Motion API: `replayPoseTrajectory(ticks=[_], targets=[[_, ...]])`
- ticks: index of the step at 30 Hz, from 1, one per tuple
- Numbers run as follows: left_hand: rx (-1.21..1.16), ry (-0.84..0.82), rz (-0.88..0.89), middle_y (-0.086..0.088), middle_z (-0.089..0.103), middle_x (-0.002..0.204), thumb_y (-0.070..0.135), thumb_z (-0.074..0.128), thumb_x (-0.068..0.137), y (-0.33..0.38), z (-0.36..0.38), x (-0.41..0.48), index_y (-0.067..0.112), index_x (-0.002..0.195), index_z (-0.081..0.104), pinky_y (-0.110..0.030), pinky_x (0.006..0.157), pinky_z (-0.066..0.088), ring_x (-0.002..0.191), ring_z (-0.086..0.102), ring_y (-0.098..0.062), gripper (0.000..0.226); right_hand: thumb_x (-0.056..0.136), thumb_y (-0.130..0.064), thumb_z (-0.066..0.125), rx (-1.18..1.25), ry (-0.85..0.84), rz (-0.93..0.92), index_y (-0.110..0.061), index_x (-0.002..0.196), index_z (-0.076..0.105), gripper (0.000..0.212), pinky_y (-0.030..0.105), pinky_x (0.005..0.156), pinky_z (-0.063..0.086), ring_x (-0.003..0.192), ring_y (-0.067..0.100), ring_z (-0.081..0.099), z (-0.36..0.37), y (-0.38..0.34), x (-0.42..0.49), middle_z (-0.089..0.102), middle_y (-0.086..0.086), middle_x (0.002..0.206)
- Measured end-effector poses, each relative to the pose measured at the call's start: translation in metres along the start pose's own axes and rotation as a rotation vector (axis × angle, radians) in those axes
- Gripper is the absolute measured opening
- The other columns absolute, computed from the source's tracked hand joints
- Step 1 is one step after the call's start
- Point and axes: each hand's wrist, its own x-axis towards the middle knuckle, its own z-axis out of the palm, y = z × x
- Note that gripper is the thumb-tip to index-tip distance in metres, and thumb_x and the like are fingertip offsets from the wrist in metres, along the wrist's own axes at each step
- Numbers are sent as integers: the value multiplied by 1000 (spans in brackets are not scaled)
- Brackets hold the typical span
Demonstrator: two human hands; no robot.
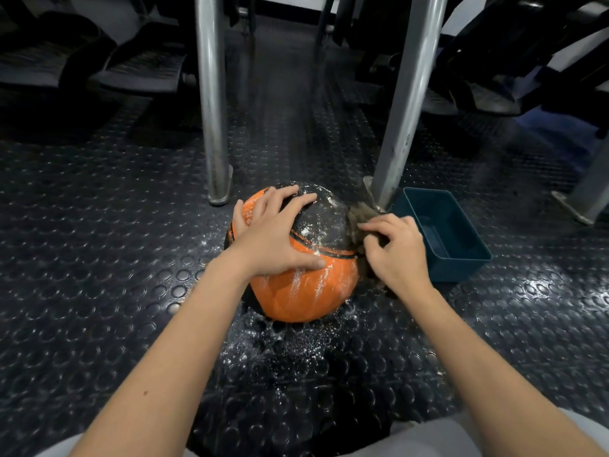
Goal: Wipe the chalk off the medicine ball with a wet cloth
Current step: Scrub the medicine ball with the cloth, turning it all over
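A teal plastic bin [441, 232] sits open-topped on the black rubber floor [99, 258] with raised round studs; a slanted steel post [405, 103] meets the floor just beside the bin's far left corner; an upright steel post [212, 94] stands well to the bin's left; dark padded benches [138, 67] lie far beyond, further left; another post's grey foot plate [571, 209] rests to the bin's right

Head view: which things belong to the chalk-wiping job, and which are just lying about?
Job: medicine ball, chalk-streaked; cloth against its right side; left hand steadying the ball; right hand gripping the cloth; teal tub, likely for wetting.
Lying about: left metal post; right metal post; dark equipment behind.
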Motion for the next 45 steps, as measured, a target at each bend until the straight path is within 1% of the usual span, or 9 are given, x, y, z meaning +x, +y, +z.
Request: replayPoseTrajectory(ticks=[7,11,15,21,27,32,38,42,45], targets=[[4,31,-11,16,10,153,60,76,62,-1,1,1,47,143,21,-53,113,-14,144,-1,-11,99,78,-15,46,99,-9,-274,-11,98,73,33,9,88,32,91,19,50,-9,-31,9,67,-1,100],[-11,16,-10,16,9,154,58,76,63,-1,0,0,48,143,21,-53,112,-16,144,-3,-11,98,84,-6,52,-79,-126,-48,-15,105,71,29,21,85,35,91,16,41,-7,-7,8,65,-2,107],[-12,18,-6,16,9,153,58,77,63,-1,1,0,48,143,21,-53,112,-15,144,-3,-11,99,79,-6,49,23,83,-103,-14,102,71,33,1,80,25,90,20,48,-23,-24,21,63,-8,101],[-7,8,-10,16,8,154,59,76,63,-1,0,0,47,143,20,-53,112,-15,144,-3,-11,98,87,-4,45,-155,-211,3,-19,114,66,38,29,87,38,100,24,44,-9,-11,13,62,-3,115],[-16,7,-4,17,7,154,58,76,64,1,1,0,47,143,20,-52,112,-16,144,-4,-10,98,82,-4,43,-20,13,-147,-17,109,69,39,5,81,26,92,19,44,-24,-27,25,65,-4,109],[-24,7,-5,17,8,153,57,76,64,0,0,0,48,143,20,-52,112,-17,144,-4,-10,97,91,-6,42,-282,-232,12,-22,118,65,38,32,80,41,98,19,38,-12,-12,15,60,-5,120],[-10,3,-5,17,7,154,58,76,64,0,0,1,47,144,19,-52,112,-16,144,-5,-9,98,83,-2,44,-1,-25,-167,-17,109,68,39,6,82,29,92,18,44,-22,-31,26,64,-6,112],[-14,0,-6,16,6,154,57,76,65,1,0,0,47,144,19,-52,112,-16,144,-5,-10,97,89,-5,42,-218,-262,-23,-24,120,62,42,31,83,42,103,22,41,-11,-19,19,58,-7,123],[-23,-1,-5,17,6,154,57,76,65,0,0,0,47,144,19,-51,111,-17,144,-5,-10,97,90,-5,43,-260,-114,-11,-23,120,63,40,27,76,35,101,21,40,-25,-20,25,59,-8,121]])
